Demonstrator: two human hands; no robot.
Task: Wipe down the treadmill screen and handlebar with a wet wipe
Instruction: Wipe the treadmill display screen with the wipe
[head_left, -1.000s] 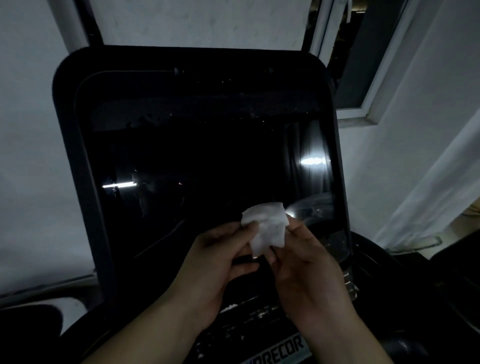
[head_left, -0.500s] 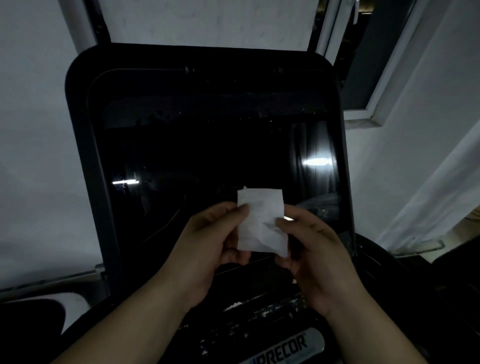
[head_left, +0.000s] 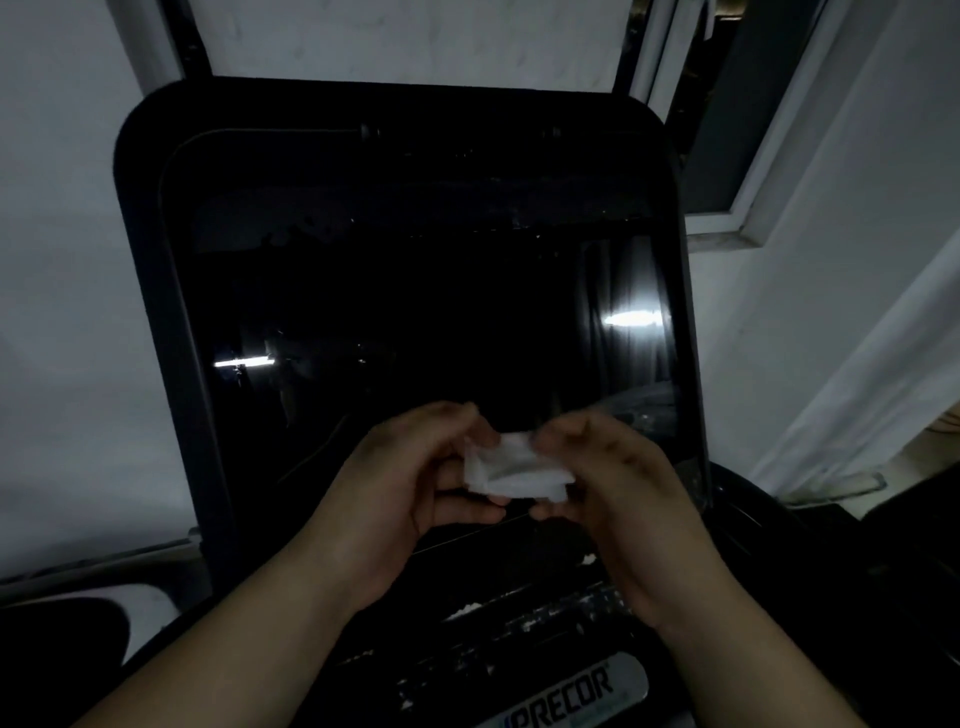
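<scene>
The dark treadmill screen (head_left: 415, 312) fills the view, and no wipe marks can be made out on it in the dim light. In front of its lower part, a folded wet wipe (head_left: 511, 470) is pinched between the left hand (head_left: 410, 483) and the right hand (head_left: 618, 483), apart from the glass. Wiping seems not yet begun; the handlebar cannot be seen clearly.

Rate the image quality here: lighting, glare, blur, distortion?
Head view: dim and underexposed, so the screen reads nearly black; two bright glare streaks reflect on it, left and right. Both hands, left hand and right hand, look soft with motion blur, as does the wipe between them. Wide-angle bending curves the screen's frame. The Precor logo stays readable.
</scene>
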